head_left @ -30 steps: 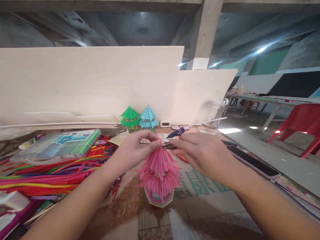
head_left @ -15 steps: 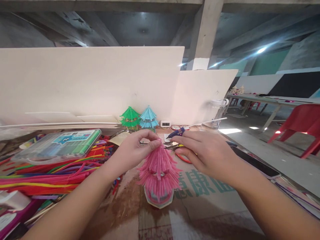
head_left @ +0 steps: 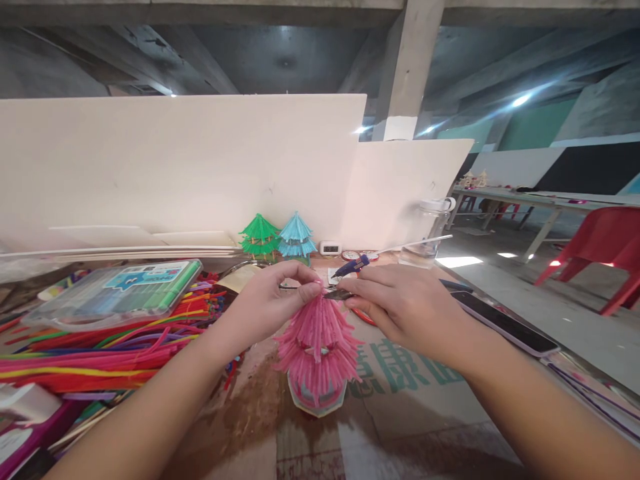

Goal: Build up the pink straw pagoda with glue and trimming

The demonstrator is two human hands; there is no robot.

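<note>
A pink fringed cone tree [head_left: 319, 340] in two tiers stands upright on a small pale base [head_left: 320, 408] in front of me. My left hand [head_left: 277, 297] pinches the tip of the tree between thumb and fingers. Close to that tip, from the right, comes my right hand [head_left: 395, 300], closed round a dark metal tool that looks like pliers [head_left: 339, 294]. Its jaws point left at the treetop; the grip is mostly hidden by my fingers. Below my right fingers shows an orange handle loop [head_left: 363, 316]. A blue glue gun [head_left: 351, 266] lies just behind that hand.
Green [head_left: 260, 235] and blue [head_left: 296, 235] trees stand at the back beside a small clock [head_left: 329, 248]. Coloured pipe cleaners [head_left: 100, 360] and a marker case [head_left: 135, 290] cover the left. To the right are a phone [head_left: 505, 323] and a clear jug [head_left: 425, 230].
My right hand has moved left, bringing the pliers' jaws close to the treetop. My left hand keeps its pinch on the tip, and the tree stays in place.
</note>
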